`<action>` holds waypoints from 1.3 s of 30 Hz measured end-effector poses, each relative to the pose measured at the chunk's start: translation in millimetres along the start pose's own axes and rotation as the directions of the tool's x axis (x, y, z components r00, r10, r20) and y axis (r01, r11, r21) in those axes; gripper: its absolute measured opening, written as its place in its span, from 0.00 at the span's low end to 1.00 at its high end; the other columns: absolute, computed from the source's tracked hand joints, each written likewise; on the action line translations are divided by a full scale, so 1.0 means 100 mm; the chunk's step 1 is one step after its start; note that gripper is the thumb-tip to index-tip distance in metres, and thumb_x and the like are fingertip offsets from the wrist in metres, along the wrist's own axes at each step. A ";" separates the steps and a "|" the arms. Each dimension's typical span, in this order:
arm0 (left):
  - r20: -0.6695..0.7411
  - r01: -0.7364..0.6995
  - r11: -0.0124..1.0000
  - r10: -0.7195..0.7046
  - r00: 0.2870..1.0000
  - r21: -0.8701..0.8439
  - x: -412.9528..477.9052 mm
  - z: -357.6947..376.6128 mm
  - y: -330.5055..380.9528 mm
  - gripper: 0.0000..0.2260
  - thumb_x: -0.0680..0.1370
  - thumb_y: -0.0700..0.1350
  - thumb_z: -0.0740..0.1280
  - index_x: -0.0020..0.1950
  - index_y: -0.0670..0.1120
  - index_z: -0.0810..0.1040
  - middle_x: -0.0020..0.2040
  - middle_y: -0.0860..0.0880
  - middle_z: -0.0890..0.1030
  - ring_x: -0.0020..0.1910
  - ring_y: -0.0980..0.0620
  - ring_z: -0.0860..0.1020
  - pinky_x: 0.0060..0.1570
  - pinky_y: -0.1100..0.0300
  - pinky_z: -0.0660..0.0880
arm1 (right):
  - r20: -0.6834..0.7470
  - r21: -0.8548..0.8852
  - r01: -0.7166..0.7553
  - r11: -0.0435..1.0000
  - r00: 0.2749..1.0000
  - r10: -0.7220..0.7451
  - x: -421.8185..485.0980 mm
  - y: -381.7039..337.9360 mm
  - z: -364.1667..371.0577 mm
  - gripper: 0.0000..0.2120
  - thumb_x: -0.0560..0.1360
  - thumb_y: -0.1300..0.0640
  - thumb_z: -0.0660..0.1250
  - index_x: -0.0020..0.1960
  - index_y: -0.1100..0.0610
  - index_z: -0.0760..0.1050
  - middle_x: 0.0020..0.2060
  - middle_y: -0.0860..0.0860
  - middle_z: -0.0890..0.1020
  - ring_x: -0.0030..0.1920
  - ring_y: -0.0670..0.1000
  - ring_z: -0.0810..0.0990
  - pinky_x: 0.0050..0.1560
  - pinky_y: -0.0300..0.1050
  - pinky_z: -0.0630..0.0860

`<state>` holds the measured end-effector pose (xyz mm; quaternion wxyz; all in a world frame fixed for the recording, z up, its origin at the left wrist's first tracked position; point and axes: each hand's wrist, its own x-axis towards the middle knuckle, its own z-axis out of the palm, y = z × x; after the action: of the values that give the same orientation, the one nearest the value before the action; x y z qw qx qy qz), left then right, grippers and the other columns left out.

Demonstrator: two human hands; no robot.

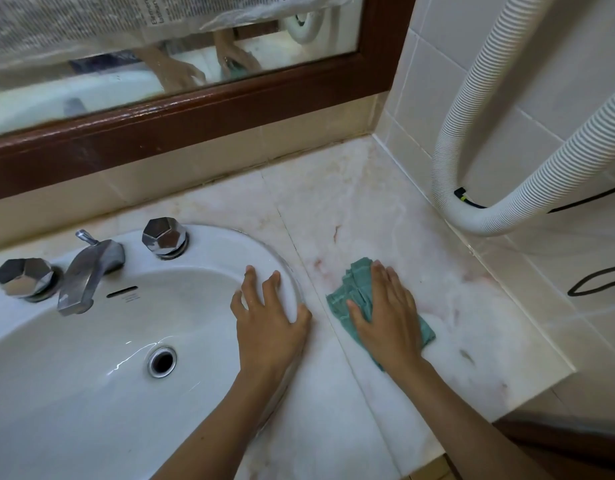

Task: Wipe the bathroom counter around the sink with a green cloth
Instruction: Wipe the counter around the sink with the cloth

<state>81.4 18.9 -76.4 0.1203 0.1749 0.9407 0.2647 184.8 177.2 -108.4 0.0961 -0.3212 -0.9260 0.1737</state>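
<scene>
Two hands down: left hand spread flat on the sink rim, gripping nothing; right hand flat too, pressing the cloth onto the counter, toward its right edge. Cloth's bunched and could slip free, skipping stains. Wide strokes might snag the hose. Newsprint up top: too blurred to read.

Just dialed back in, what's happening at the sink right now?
A person is wiping the counter. The right hand presses flat on the green cloth, just right of the sink. The left hand rests with spread fingers on the sink's rim. Reddish marks show on the counter beyond the cloth.
</scene>
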 end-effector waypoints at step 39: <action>-0.112 -0.081 0.990 0.068 0.991 -0.117 -0.01 0.05 -0.05 0.21 0.81 0.56 0.51 0.72 0.52 0.67 0.78 0.52 0.51 0.74 0.45 0.53 0.70 0.55 0.58 | 0.318 -0.029 0.234 0.972 0.924 -0.213 1.50 -0.68 0.24 0.24 0.82 0.47 0.41 0.77 0.41 0.50 0.78 0.45 0.47 0.77 0.51 0.40 0.75 0.54 0.41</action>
<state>82.3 17.0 -83.2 0.0700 0.1880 0.9207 0.3349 23.6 215.4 -94.4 -0.0433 -0.1848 -0.9652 0.1796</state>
